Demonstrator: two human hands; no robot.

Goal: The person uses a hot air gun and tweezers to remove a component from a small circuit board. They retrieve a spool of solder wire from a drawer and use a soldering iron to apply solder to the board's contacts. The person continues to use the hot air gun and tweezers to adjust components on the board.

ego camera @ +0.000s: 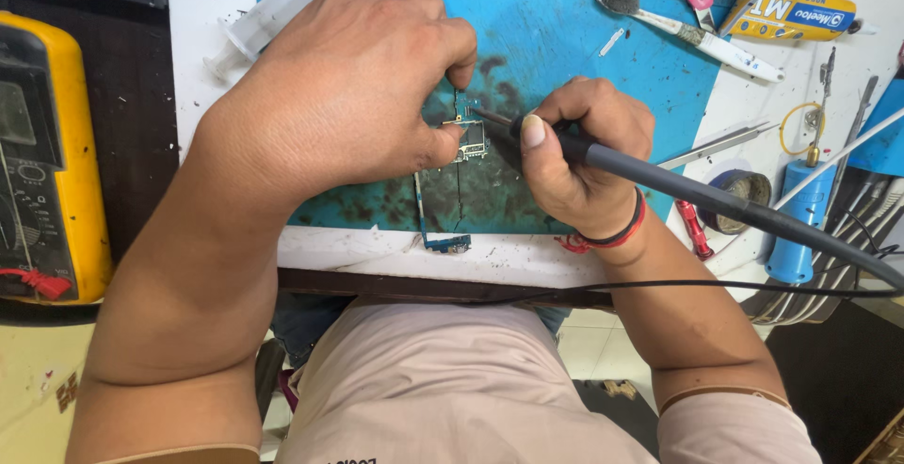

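Reaching up from the bottom edge, both forearms angle inward over the person's pale shirt and meet above a blue work mat (565, 40) stained dark in the middle. The left hand (348, 97) lies palm down, wrist bent toward the centre, its back hiding much of the mat. Its thumb and forefinger are pinched nearly closed on the top of a small circuit board (466, 139), pressing it flat on the mat; the other fingers curl under and cannot be seen. The board is long and narrow, and its lower end (444, 241) reaches the mat's near edge. The right hand (579, 158), with red and black bands at the wrist, is curled tight around a grey soldering iron (659, 177) in a pen grip, thumb along the shaft, the tip touching the board just beside the left thumb. The iron's handle and cable run off to the right edge.

Left of the arms sits a yellow multimeter (56, 153). Farther off, a clear syringe (278, 8) lies partly under the left hand's knuckles. Beyond the right hand lie a white brush (697, 36), a yellow tube (800, 12), metal tweezers (716, 144) and a blue desoldering pump (800, 219).
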